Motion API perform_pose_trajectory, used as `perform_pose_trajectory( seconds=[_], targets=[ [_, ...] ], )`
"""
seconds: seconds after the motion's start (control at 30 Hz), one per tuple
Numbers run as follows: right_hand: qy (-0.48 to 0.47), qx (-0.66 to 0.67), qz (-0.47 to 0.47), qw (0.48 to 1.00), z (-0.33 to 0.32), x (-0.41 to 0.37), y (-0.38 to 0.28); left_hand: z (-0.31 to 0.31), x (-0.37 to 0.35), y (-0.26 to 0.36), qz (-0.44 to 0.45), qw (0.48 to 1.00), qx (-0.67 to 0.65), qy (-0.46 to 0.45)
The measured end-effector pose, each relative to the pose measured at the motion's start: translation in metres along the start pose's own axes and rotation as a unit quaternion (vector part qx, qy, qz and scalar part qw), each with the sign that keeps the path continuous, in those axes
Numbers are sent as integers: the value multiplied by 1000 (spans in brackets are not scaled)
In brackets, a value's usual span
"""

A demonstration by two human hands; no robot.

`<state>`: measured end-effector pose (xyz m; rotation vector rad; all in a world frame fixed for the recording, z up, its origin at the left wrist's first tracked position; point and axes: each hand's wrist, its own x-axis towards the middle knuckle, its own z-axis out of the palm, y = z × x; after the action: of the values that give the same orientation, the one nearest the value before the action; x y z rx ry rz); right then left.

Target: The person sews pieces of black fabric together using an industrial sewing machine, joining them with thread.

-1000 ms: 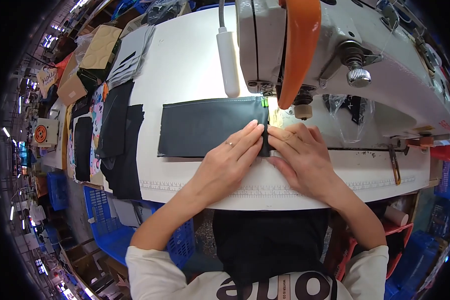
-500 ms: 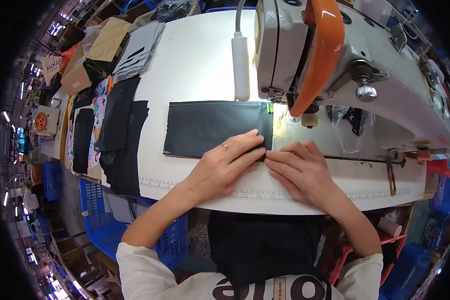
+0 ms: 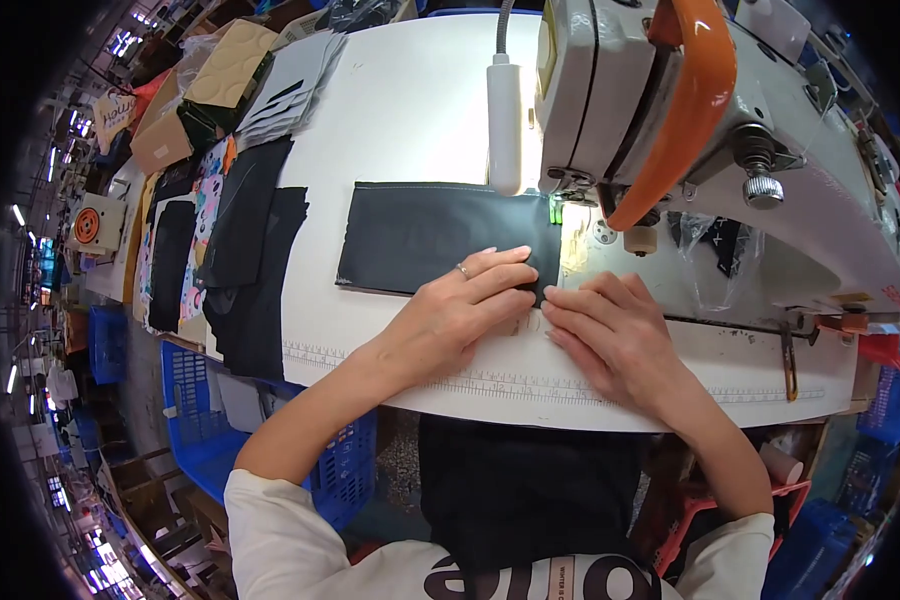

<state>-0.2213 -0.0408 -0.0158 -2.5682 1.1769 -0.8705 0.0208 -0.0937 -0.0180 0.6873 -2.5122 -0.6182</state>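
A black rectangular panel (image 3: 440, 225), like leather or coated fabric, lies flat on the white worktable (image 3: 410, 110). Pale stitching runs along its far edge. My left hand (image 3: 470, 305), with a ring on one finger, presses bent fingers over the panel's near right corner. My right hand (image 3: 610, 325) is closed at the same corner, its fingertips pinching the edge beside the left fingers. The corner is mostly hidden under both hands. Just beyond the panel's far right corner is the sewing machine's (image 3: 610, 90) needle area, with small green clips (image 3: 556, 210) there.
Stacked black fabric pieces (image 3: 255, 250) lie left, beside grey sheets (image 3: 295, 85) and a cardboard box (image 3: 160, 140). A white lamp (image 3: 504, 130) hangs by the machine. A printed ruler (image 3: 510, 385) follows the front edge; a cutter (image 3: 790, 365) and plastic bag (image 3: 720, 245) lie right.
The view has shifted slightly, so table and machine sit a little differently in the picture. Both hands stay at the panel's near right corner, with only slight finger movement.
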Motion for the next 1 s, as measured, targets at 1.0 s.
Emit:
perform_pose_trajectory(
  seconds=[1.0],
  targets=[
    [11,-33,60,998,8,13,25,0,28,-36,9,999,47,8]
  ],
)
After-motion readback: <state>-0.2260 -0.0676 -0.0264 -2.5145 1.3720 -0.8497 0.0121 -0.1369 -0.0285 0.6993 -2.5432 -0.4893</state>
